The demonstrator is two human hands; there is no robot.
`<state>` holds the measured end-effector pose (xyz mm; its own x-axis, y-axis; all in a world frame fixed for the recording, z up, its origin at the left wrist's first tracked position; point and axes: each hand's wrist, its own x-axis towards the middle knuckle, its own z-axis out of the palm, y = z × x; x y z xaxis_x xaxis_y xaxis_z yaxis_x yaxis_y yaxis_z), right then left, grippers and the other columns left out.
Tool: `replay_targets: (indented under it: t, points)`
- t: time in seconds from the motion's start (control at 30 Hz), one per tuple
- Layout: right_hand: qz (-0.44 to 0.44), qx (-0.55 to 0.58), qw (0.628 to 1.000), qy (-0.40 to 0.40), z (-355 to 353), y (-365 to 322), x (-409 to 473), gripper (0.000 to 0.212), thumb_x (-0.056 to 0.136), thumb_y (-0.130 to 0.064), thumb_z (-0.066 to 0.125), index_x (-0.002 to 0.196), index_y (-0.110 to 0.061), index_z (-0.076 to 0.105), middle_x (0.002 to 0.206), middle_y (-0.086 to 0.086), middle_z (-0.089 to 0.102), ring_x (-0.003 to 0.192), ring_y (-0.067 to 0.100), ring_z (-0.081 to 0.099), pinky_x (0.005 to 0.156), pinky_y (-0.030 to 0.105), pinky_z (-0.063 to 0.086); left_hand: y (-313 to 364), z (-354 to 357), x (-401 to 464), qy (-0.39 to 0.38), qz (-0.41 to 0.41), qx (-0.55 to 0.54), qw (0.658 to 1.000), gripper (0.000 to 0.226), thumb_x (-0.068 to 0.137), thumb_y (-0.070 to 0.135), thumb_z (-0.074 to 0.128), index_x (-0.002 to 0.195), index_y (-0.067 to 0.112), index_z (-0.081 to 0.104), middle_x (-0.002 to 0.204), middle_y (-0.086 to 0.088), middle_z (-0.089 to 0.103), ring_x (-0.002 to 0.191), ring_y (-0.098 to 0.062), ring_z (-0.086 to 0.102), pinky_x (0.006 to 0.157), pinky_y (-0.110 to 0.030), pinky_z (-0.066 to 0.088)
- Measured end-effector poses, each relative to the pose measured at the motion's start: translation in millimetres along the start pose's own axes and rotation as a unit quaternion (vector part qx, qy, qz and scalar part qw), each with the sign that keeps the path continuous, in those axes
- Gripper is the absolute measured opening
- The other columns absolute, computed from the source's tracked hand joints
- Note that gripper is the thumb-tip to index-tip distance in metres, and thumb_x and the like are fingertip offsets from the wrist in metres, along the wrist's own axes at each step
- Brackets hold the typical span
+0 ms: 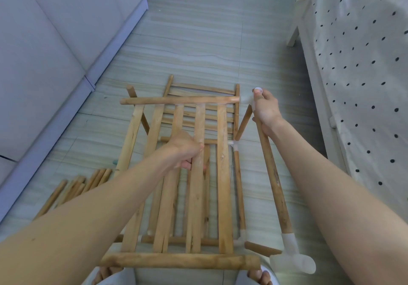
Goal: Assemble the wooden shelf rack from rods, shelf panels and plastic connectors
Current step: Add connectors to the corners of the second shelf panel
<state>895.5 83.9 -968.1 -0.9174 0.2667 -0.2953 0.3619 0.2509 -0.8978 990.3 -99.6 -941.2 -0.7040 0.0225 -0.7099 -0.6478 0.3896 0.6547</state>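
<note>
Left hand (187,152) grips a shelf panel (198,185) slat; right hand (266,110) holds a rod (273,181) running lengthwise.

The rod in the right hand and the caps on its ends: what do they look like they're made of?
The rod looks like unfinished light wood: matte tan, with grain streaks and dark marks. The connector at its near end looks like translucent whitish plastic, smooth and slightly glossy; the far connector by the right hand seems the same, though blurred.

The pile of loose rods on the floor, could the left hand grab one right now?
Probably not yet: the left hand is gripping a slat of the shelf panel. The loose rods lie uncovered beside that arm.
</note>
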Motion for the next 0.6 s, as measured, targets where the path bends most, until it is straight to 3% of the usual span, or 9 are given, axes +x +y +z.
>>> replay_targets:
  t: [0.17, 0.27, 0.43, 0.53, 0.6]
  points:
    - [-0.002, 0.002, 1.0, -0.006, -1, 0, -1, 0.037, 0.101, -0.033, 0.033, 0.132, -0.02, 0.048, 0.119, -0.005, 0.046, 0.122, 0.022, 0.044, 0.107, 0.044, 0.037, 1, 4, 5, 0.002, 0.004, 0.0, 1.0, 0.026, 0.098, 0.014, 0.046, 0.119, -0.003, 0.048, 0.084, -0.014, 0.062, 0.069, -0.022, 0.066, 0.06, -0.029, 0.056]
    - [0.0, 0.011, 1.0, -0.013, -1, 0, -2, 0.038, 0.101, -0.034, 0.033, 0.134, -0.02, 0.047, 0.135, 0.0, 0.046, 0.125, 0.022, 0.043, 0.108, 0.044, 0.036, 1, 6, 7, 0.006, 0.002, -0.002, 1.0, 0.028, 0.098, 0.014, 0.046, 0.121, -0.003, 0.046, 0.085, -0.014, 0.061, 0.069, -0.022, 0.065, 0.059, -0.03, 0.055]
    - [-0.006, 0.012, 1.0, -0.018, -2, 2, -4, 0.04, 0.102, -0.033, 0.032, 0.136, -0.018, 0.045, 0.134, 0.001, 0.046, 0.127, 0.024, 0.042, 0.109, 0.044, 0.035, 2, 9, 10, 0.019, 0.011, 0.033, 0.999, 0.033, 0.099, 0.016, 0.045, 0.127, -0.001, 0.045, 0.109, -0.019, 0.062, 0.077, -0.023, 0.068, 0.072, -0.034, 0.056]
    - [-0.004, 0.01, 1.0, -0.015, -3, 3, -3, 0.039, 0.102, -0.032, 0.031, 0.134, -0.018, 0.047, 0.127, 0.001, 0.048, 0.122, 0.023, 0.044, 0.107, 0.045, 0.036, 5, 12, 11, 0.012, 0.019, 0.031, 0.999, 0.03, 0.099, 0.015, 0.044, 0.124, -0.002, 0.045, 0.095, -0.017, 0.062, 0.072, -0.024, 0.067, 0.067, -0.032, 0.057]
    - [-0.001, 0.003, 1.0, -0.011, -4, 4, -2, 0.038, 0.101, -0.032, 0.03, 0.132, -0.017, 0.047, 0.124, 0.002, 0.048, 0.115, 0.022, 0.045, 0.105, 0.044, 0.038, 8, 16, 9, 0.009, 0.022, 0.035, 0.999, 0.03, 0.099, 0.015, 0.044, 0.123, -0.003, 0.045, 0.092, -0.017, 0.06, 0.077, -0.027, 0.068, 0.071, -0.036, 0.058]
